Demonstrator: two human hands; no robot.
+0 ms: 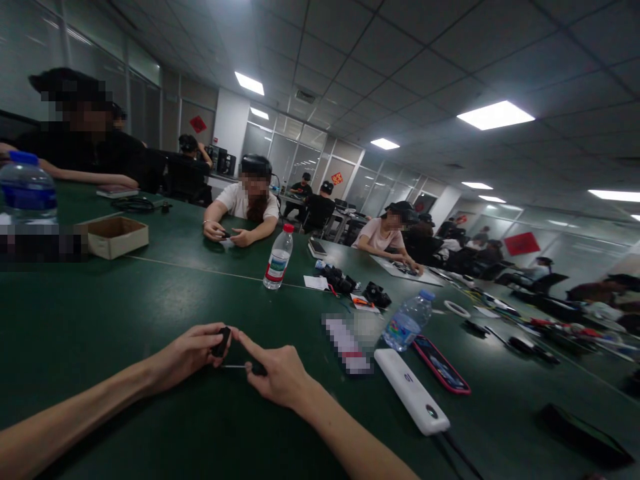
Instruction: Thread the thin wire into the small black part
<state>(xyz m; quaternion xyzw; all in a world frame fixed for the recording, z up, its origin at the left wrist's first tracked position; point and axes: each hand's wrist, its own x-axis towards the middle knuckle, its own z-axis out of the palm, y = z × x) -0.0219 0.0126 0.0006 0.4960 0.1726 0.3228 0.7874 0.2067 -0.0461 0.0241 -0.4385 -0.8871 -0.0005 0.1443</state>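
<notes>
My left hand (193,350) is closed around a small black block-shaped part (221,341), pinched between thumb and fingers above the green table (165,427). Close by on the right, my right hand (283,373) grips a small screwdriver (257,368) by its dark handle, mostly hidden in the curled fingers. Its thin metal shaft points left, just below the black part. The right index finger stretches out to the part's upper right side, at or very near the left fingertips. Fine detail on the black part is too small to make out.
A red-capped bottle (278,260) stands ahead. To the right are a blue-capped bottle (407,321), a white oblong device (413,393) with a cable, and a pink-cased phone (441,365). An open box (117,239) sits left. Other people work across the table.
</notes>
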